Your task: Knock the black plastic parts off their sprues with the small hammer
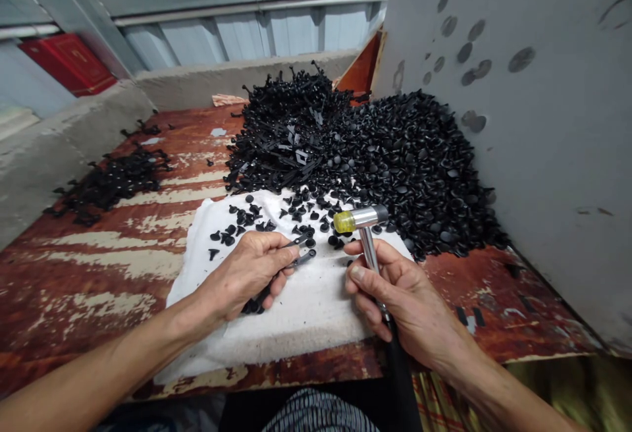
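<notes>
My left hand is closed around several narrow black plastic parts with ringed ends, which stick out past the thumb toward the right. In my right hand is a small mallet, gripped by its metal shaft and dark handle. The mallet's head lies sideways, yellow face to the left and black face to the right. Under both hands spreads a white cloth. Loose black mushroom-shaped caps are scattered over its far half, close to the left fingers and mallet head.
Beyond the cloth rises a large heap of black caps, joined on its left by a pile of long black parts. A smaller black pile sits at left on the worn red-brown tabletop. A grey panel stands at right.
</notes>
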{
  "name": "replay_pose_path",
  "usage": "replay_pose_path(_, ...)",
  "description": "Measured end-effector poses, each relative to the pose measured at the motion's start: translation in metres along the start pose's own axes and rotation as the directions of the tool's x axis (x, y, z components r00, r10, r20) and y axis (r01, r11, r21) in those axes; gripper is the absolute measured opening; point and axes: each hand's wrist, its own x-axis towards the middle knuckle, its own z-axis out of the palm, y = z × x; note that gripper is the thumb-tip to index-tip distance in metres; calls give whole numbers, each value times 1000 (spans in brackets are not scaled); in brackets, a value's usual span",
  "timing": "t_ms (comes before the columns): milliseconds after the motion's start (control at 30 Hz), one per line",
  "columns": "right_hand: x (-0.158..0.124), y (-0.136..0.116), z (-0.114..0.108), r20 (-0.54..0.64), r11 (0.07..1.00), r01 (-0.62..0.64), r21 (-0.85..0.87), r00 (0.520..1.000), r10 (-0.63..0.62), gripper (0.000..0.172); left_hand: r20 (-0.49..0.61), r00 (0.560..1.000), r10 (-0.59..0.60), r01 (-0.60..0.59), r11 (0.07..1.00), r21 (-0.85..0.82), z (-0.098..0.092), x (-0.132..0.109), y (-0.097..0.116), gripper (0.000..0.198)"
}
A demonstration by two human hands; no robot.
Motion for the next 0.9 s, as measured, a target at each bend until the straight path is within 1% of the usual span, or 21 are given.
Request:
replay_pose_path(367,0,-2,1,-4,1000,-9,2,1000,9,36,14,1000,-5,5,1000,7,1,1,-1,30)
replay_pose_path(600,0,0,1,1,1000,-4,-6,1000,4,37,3,1000,-12,12,1000,21,2,2,0,32)
replay_pose_path(667,-2,0,0,-4,999,5,-36,1000,-5,36,1,1000,-2,2,1000,27,1,2,0,31)
replay_pose_path(733,-4,-3,-1,3,990,20,-142,1000,-20,32,6,1000,13,-13,999,45,0,3,1,31)
replay_pose_path(767,-5,-5,-1,3,971,47,-236,999,-48,31,12,1000,23,-24,998,58,-1,3,1,30)
replay_pose_path(800,-5,-8,-2,6,931,98,-352,995,-103,30,21,999,32,-34,997,75,-2,3,2,30)
replay_pose_path(833,-5,-11,-3,31,861,178,-477,982,-186,31,29,999,41,-43,995,92,-4,4,2,29)
replay_pose_path(867,-5,-15,-4,82,756,284,-590,952,-294,33,37,998,47,-51,993,109,-5,4,3,29)
replay_pose_path(900,-4,-19,-4,158,625,396,-673,902,-401,38,43,998,51,-56,991,120,-6,5,3,28)
